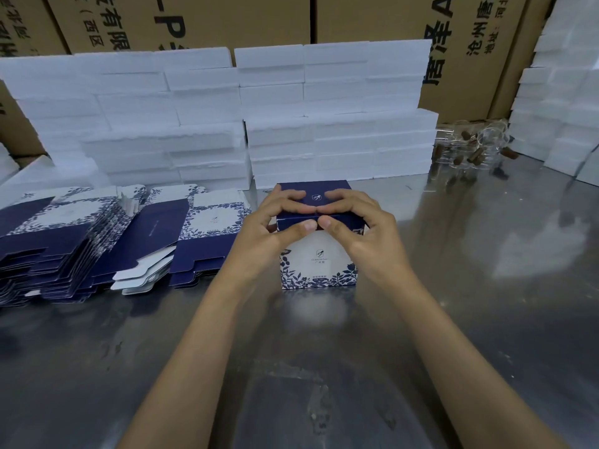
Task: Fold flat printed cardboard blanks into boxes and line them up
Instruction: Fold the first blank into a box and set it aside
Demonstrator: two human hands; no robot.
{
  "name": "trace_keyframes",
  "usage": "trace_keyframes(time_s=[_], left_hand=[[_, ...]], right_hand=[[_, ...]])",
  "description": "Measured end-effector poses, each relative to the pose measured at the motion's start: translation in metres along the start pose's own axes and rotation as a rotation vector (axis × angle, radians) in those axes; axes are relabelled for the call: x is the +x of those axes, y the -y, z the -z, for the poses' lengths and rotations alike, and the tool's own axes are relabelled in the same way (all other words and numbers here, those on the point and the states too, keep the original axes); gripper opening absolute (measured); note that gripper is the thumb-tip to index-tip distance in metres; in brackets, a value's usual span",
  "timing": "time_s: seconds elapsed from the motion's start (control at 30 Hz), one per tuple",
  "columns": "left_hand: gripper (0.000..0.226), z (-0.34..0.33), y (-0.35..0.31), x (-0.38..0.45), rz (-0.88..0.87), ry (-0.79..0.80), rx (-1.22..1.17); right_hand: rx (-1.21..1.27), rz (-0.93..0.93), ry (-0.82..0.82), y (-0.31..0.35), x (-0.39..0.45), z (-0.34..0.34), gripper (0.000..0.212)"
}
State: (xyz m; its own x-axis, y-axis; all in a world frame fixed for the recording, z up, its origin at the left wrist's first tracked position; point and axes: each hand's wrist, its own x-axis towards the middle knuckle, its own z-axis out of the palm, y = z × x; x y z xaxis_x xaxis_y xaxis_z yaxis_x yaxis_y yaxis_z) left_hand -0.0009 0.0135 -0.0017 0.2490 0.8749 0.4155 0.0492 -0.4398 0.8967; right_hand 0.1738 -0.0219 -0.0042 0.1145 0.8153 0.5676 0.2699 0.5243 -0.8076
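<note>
A folded blue-and-white printed box (319, 264) stands upright on the steel table (324, 351), its navy lid on top and its white floral face toward me. My left hand (275, 222) grips the lid's left half, fingers curled over the top and thumb against the front flap. My right hand (353, 218) mirrors it on the right half; the two thumbs meet at the lid's front edge. To the left lie piles of flat printed blanks (97, 241), fanned and overlapping.
White foam blocks (227, 124) are stacked in a wall behind the box, with more at the far right (557, 108). Clear glass bottles with brown corks (470, 147) lie at the back right. Brown shipping cartons (356, 17) stand behind.
</note>
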Motion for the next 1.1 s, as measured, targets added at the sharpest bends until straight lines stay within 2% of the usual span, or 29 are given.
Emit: trace_keyframes(time_s=[0.13,0.3,0.5,0.7,0.73,0.83,0.87,0.97,1.1], left_hand=[[0.019,0.008,0.003,-0.003,-0.001,-0.001,-0.113],[0.017,-0.002,0.005,-0.007,-0.047,-0.090,-0.087],[0.021,0.001,0.008,-0.011,-0.018,-0.036,-0.230],[0.021,-0.008,0.003,-0.014,-0.036,-0.119,-0.145],[0.021,-0.010,0.002,-0.015,-0.030,-0.126,-0.145],[0.026,-0.020,-0.001,-0.020,-0.052,-0.147,-0.066],[0.027,-0.025,-0.002,-0.021,-0.057,-0.157,-0.025],[0.027,-0.044,-0.002,-0.019,-0.086,-0.222,0.116],[0.027,-0.073,-0.009,0.009,-0.087,-0.171,0.238]], right_hand=[[-0.045,-0.060,0.016,0.002,-0.005,0.010,0.024],[-0.029,-0.053,-0.075,0.001,-0.008,0.009,0.025],[0.036,-0.088,-0.015,-0.001,-0.011,0.013,0.025],[-0.032,-0.021,-0.105,-0.004,-0.010,0.005,0.027],[-0.127,0.023,-0.145,-0.005,-0.012,0.004,0.027],[-0.652,0.283,-0.311,-0.007,-0.023,-0.002,0.031],[-0.758,0.353,-0.336,-0.007,-0.026,-0.005,0.033],[-0.901,0.426,-0.339,-0.007,-0.028,-0.014,0.036],[-0.995,0.342,-0.354,-0.016,-0.014,0.004,0.034]])
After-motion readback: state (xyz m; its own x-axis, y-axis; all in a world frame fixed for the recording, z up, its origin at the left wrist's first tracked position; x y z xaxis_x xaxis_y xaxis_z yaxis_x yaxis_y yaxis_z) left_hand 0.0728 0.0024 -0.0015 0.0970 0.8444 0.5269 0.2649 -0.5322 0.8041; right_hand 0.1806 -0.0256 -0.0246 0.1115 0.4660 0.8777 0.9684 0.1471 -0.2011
